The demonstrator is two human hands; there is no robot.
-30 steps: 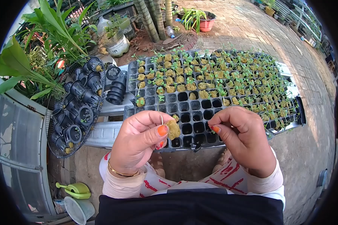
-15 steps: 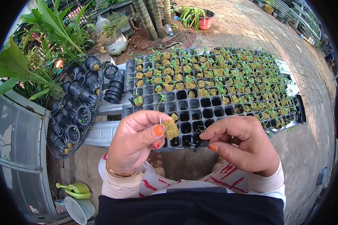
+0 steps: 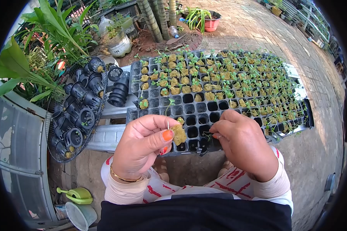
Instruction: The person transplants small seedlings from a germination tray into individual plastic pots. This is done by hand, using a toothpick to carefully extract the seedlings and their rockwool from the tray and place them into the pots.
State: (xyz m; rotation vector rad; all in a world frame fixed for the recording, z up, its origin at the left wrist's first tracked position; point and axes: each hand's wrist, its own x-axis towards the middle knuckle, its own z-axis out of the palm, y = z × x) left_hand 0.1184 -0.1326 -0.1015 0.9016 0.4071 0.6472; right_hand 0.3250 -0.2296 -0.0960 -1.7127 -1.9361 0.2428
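One sponge cube (image 3: 179,134) is pinched by the left hand (image 3: 142,144), thumb and fingers closed on it above the near edge of the black seed tray (image 3: 133,114); a single seedling (image 3: 171,102) rises on a thin stem past the index finger; the right hand (image 3: 245,144) has its fingers curled and nearly together over the front cells, and whether they grip anything (a small green sprig (image 3: 207,135) shows just beside them) I cannot tell; the tray lies on one metal counter (image 3: 104,138), its many sprouting cubes too crowded to count; at the left are one wire basket (image 3: 98,115) of more than ten black pots (image 3: 91,100), one green watering can (image 3: 79,195) and one pale tub (image 3: 81,215); beyond sit one red planter (image 3: 213,25) and one white jug (image 3: 120,47), any print on it too small to read.
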